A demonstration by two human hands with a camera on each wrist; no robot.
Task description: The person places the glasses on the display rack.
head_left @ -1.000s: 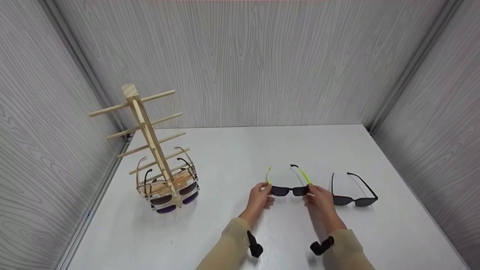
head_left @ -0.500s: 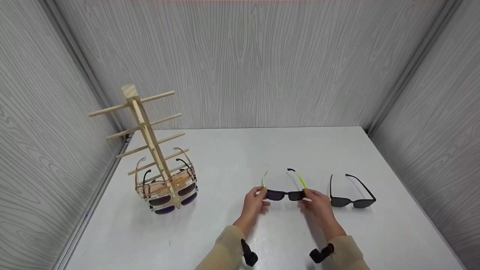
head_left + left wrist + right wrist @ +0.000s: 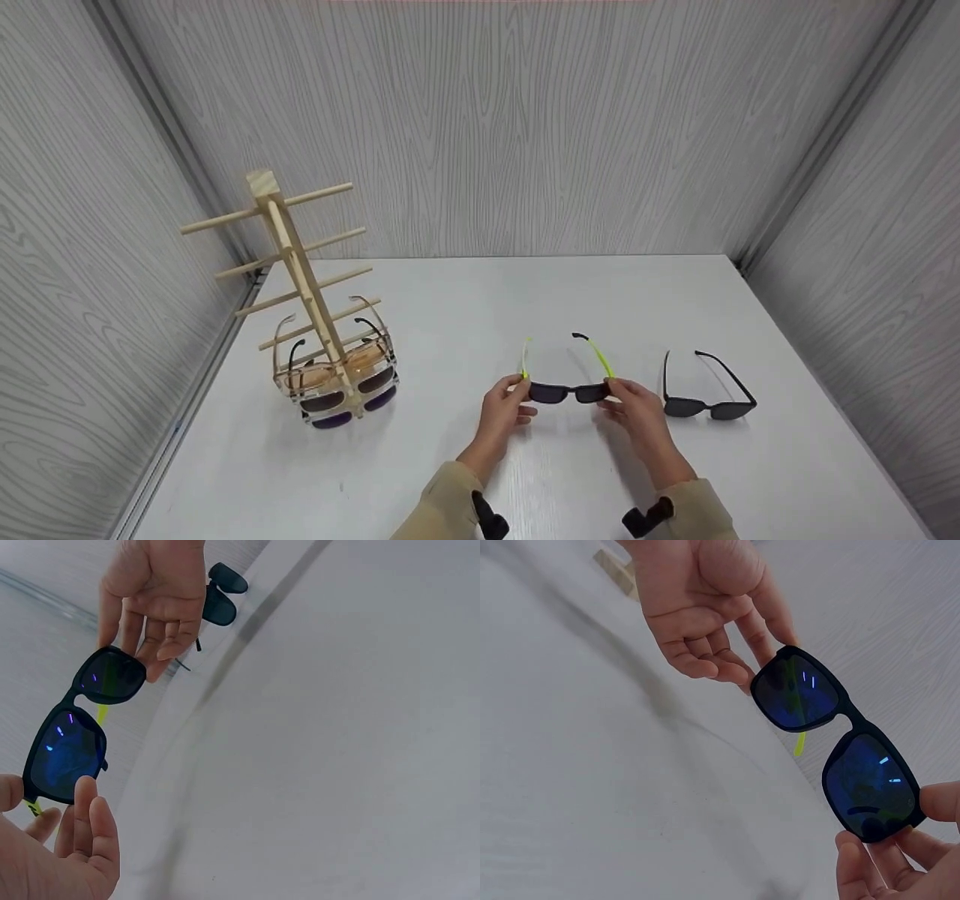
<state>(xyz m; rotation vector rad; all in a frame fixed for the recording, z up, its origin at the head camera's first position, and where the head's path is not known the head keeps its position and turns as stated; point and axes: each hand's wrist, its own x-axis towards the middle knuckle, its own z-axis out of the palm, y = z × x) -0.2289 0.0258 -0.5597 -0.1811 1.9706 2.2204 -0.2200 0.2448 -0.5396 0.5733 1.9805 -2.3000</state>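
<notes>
Sunglasses [image 3: 549,393] with a black frame, dark lenses and yellow-green temples are held between both hands, temples unfolded and pointing away. My left hand [image 3: 498,417] pinches the left end of the frame near the hinge. At the opposite end, my right hand [image 3: 639,417] pinches the other hinge corner. Bluish reflections show on the lenses [image 3: 870,784] in the right wrist view. Just right of my right hand lies a second pair, all-black sunglasses [image 3: 726,410], with temples spread on the white table [image 3: 450,315].
A wooden display rack [image 3: 300,277] with several crossbars stands on the left. Its lower bars carry clear-framed glasses [image 3: 367,358] with orange lenses and purple-lensed sunglasses [image 3: 332,421] below. Grey wood-grain panels [image 3: 480,127] enclose the table's back and sides.
Both hands, with the yellow-green-templed sunglasses between them, have shifted slightly left and nearer the person. The rack and the all-black sunglasses stay in place.
</notes>
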